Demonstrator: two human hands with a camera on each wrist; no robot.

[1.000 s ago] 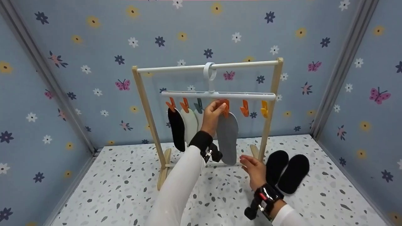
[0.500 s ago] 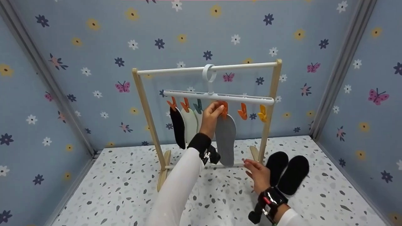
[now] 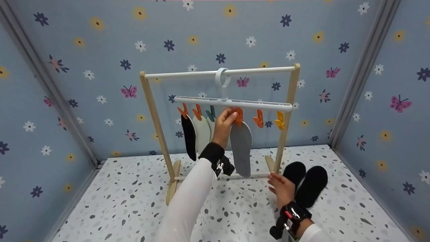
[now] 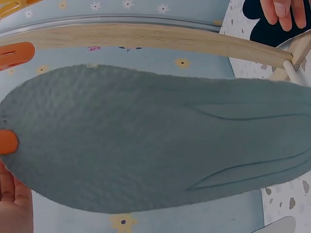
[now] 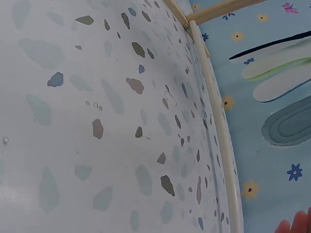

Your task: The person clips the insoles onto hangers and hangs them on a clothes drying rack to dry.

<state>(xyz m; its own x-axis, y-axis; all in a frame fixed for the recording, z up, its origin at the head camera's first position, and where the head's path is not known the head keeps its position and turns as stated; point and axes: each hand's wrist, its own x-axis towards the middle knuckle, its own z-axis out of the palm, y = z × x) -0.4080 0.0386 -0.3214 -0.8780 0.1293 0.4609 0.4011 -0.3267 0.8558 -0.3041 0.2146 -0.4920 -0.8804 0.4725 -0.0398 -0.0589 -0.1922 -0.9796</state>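
Note:
A grey insole [image 3: 241, 151] hangs from an orange clothes peg [image 3: 239, 116] on a white hanger [image 3: 258, 105]. My left hand [image 3: 224, 126] pinches that peg near the insole's top. In the left wrist view the grey insole [image 4: 146, 141] fills most of the picture, and only part of my left hand [image 4: 15, 204] shows. My right hand [image 3: 283, 189] holds nothing, its fingers loosely bent, in front of two black insoles [image 3: 313, 185] lying on the speckled surface. Only the fingertips of my right hand [image 5: 296, 224] show in the right wrist view.
On the hanger's left side hang a black insole [image 3: 189, 137] and pale insoles [image 3: 201, 132]. An orange peg [image 3: 258, 119] and a yellow peg [image 3: 280, 120] hang at the right with nothing in them. A wooden rack [image 3: 288, 111] carries the hanger before a flowered wall.
The hanger has turned slightly, its right end coming lower and nearer. My right hand has moved right and down, away from the grey insole towards the black insoles. My left hand stays at the peg.

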